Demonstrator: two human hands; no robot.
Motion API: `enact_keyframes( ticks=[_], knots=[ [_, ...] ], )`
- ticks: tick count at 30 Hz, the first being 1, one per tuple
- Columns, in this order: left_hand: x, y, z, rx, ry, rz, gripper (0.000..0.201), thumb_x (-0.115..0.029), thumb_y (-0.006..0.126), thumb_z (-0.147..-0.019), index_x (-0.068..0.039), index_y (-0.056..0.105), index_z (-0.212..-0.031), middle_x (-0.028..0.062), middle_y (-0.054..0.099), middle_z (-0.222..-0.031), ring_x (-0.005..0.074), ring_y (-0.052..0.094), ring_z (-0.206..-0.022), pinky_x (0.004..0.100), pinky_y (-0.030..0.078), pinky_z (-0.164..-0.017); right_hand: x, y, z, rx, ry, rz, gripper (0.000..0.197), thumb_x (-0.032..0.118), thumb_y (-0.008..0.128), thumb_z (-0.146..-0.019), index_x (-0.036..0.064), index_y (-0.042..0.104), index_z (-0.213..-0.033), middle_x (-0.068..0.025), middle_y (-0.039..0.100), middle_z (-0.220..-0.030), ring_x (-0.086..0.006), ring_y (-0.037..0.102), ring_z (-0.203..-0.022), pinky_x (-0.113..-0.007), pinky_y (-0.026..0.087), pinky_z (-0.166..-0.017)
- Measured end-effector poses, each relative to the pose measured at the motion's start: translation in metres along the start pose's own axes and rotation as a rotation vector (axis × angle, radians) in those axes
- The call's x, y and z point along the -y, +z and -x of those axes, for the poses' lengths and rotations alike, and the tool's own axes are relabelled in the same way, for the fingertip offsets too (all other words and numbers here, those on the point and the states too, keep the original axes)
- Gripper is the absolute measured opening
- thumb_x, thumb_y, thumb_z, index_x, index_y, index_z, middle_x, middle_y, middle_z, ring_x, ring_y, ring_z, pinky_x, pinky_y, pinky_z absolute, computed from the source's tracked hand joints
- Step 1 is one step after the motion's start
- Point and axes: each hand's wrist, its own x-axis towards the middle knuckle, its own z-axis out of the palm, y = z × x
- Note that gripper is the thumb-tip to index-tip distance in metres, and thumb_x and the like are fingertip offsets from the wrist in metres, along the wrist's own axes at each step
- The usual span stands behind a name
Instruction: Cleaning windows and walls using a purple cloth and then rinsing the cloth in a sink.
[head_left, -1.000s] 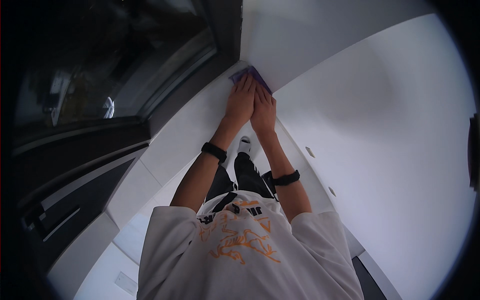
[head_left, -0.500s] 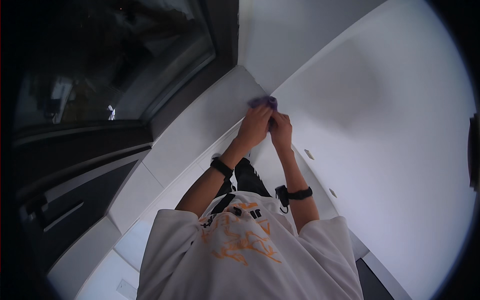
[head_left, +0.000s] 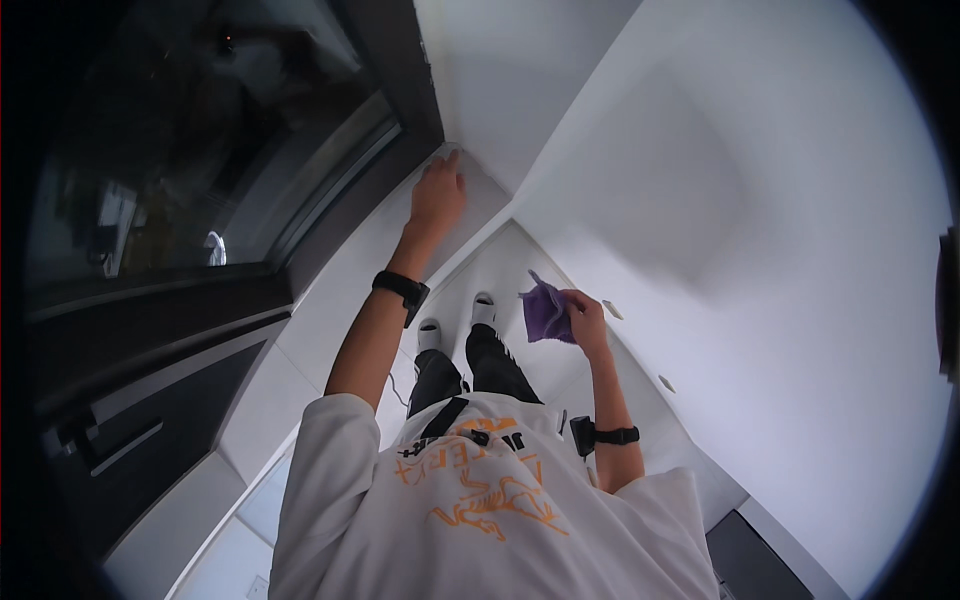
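Note:
A purple cloth [head_left: 545, 310] hangs folded and crumpled from my right hand [head_left: 588, 322], whose thumb and fingers are closed on its edge. My left hand [head_left: 438, 198] is stretched forward over the pale window sill [head_left: 482, 205], away from the cloth. Its fingers are extended and hold nothing; the fingertips reach the sill's far corner beside the dark window frame [head_left: 415, 100]. Whether they press on the surface, I cannot tell.
A dark glass window [head_left: 250, 150] with a handle fills the left. On the right stands a large white panel [head_left: 700, 250] with small pale fittings along its lower edge. My slippered feet stand on the light floor [head_left: 500, 260], near a thin cord [head_left: 397, 388].
The hands were together on the cloth at the corner. My left hand has let go and moved forward and left; my right hand has drawn back with the cloth.

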Motion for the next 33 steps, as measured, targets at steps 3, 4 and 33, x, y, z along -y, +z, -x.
enact_keyframes(
  ticks=[3, 4, 33],
  knots=[
    [0.001, 0.009, -0.011, 0.053, 0.005, -0.102, 0.043, -0.012, 0.052, -0.090, -0.003, 0.047, -0.132, 0.0186, 0.057, -0.110, 0.0354, 0.058, -0.102, 0.0433, 0.052, -0.085, -0.018, -0.006, 0.003, 0.005, 0.047, 0.040, 0.023, 0.000, 0.052, -0.086, 0.0018, 0.068, -0.104, -0.0090, 0.069, -0.085, -0.0142, 0.064, -0.079, -0.028, 0.049, -0.076],
    [0.001, 0.013, -0.012, 0.049, 0.020, -0.134, 0.041, -0.012, 0.052, -0.090, -0.004, 0.048, -0.130, 0.0178, 0.057, -0.110, 0.0351, 0.059, -0.102, 0.0432, 0.052, -0.084, -0.022, -0.007, 0.004, -0.005, 0.057, 0.038, 0.024, 0.000, 0.053, -0.086, 0.0021, 0.068, -0.104, -0.0092, 0.069, -0.084, -0.0150, 0.063, -0.076, -0.028, 0.049, -0.075],
    [-0.008, 0.029, 0.015, -0.122, 0.077, 0.152, 0.009, -0.013, 0.062, -0.085, -0.006, 0.066, -0.088, 0.0087, 0.062, -0.085, 0.0295, 0.061, -0.081, 0.0381, 0.051, -0.069, -0.055, -0.023, 0.021, 0.079, 0.169, 0.120, 0.029, -0.002, 0.051, -0.081, 0.0019, 0.067, -0.105, -0.0130, 0.070, -0.087, -0.0202, 0.067, -0.081, -0.031, 0.051, -0.078]
  ],
)
